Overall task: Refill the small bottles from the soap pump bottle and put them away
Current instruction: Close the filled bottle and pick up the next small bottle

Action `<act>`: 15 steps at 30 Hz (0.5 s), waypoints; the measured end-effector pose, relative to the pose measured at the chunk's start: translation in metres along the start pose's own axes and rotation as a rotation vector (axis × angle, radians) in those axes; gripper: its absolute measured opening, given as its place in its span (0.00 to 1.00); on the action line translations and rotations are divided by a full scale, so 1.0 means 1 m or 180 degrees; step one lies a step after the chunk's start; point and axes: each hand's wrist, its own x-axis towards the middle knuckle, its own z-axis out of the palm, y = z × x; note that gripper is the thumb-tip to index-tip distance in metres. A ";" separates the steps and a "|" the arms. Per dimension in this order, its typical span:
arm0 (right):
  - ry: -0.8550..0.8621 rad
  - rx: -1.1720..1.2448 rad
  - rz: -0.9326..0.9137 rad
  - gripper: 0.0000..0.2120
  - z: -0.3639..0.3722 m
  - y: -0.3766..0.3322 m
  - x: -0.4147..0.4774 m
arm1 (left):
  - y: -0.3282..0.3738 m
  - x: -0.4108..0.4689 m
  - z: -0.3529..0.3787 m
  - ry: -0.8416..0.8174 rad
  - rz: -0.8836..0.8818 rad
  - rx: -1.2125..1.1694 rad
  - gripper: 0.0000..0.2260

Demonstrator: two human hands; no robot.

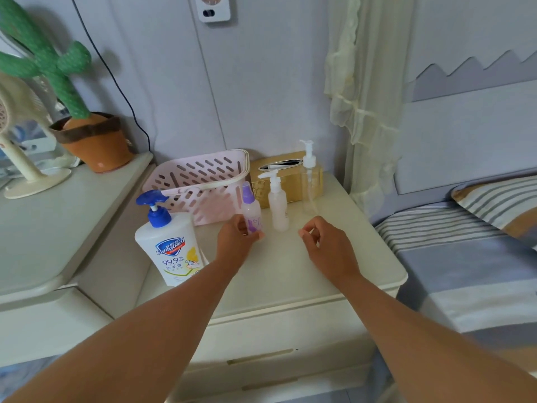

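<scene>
A large white soap pump bottle (171,245) with a blue pump stands at the nightstand's front left. Three small bottles stand in a row: a purple-capped spray bottle (251,209), a frosted pump bottle (277,203) and a tall clear pump bottle (309,181). My left hand (236,239) is wrapped around the base of the purple spray bottle, which stands upright on the top. My right hand (325,242) hovers just right of the frosted bottle, fingers loosely curled and holding nothing.
A pink slotted basket (203,181) sits behind the soap bottle. A gold tissue box (261,181) stands behind the small bottles. A cactus toy in a pot (93,141) and a fan (20,158) stand on the left cabinet. A bed (465,242) lies at right.
</scene>
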 end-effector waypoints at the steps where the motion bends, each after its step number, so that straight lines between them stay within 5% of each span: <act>1: 0.0053 0.0011 0.0000 0.06 0.000 0.000 0.000 | 0.001 0.001 0.001 0.0026 -0.0012 0.0009 0.17; 11: 0.0337 0.0400 0.0286 0.05 -0.001 0.004 0.001 | 0.003 -0.009 0.004 0.0375 0.0047 -0.0112 0.23; 15: 0.0420 0.0585 0.0452 0.04 -0.003 0.004 0.001 | 0.012 -0.032 0.002 0.0964 0.0422 -0.0192 0.13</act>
